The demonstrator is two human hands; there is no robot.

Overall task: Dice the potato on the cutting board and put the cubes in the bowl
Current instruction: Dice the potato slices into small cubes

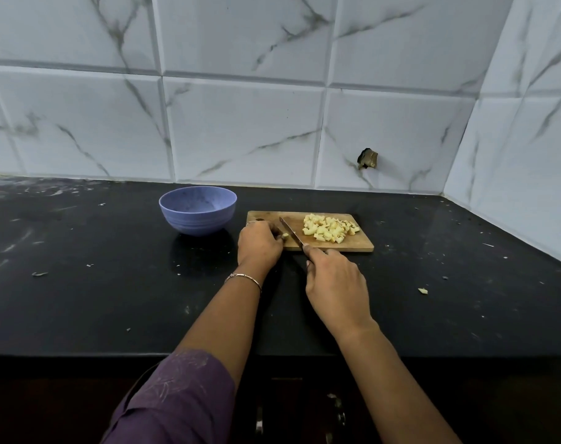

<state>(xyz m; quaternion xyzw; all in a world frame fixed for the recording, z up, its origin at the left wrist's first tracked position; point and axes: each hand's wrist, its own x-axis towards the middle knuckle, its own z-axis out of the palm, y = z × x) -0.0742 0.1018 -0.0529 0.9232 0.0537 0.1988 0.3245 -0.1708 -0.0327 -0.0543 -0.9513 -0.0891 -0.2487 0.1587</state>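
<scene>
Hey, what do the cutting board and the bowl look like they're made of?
Cutting board: wood, possibly bamboo, matte; tan with faint grain. Bowl: probably plastic or a similar composite, matte; speckled lavender-blue, ridged lower wall, no glassy shine.

Both forearms reach toward the far side, close together. The left grip (259,243) curls its fingers onto a potato piece (285,236). The right grip (335,283), knuckles up, holds a knife (289,231).

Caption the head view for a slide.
Left hand pins a potato piece, right hand holds the knife; diced cubes heaped on the cutting board.
</scene>
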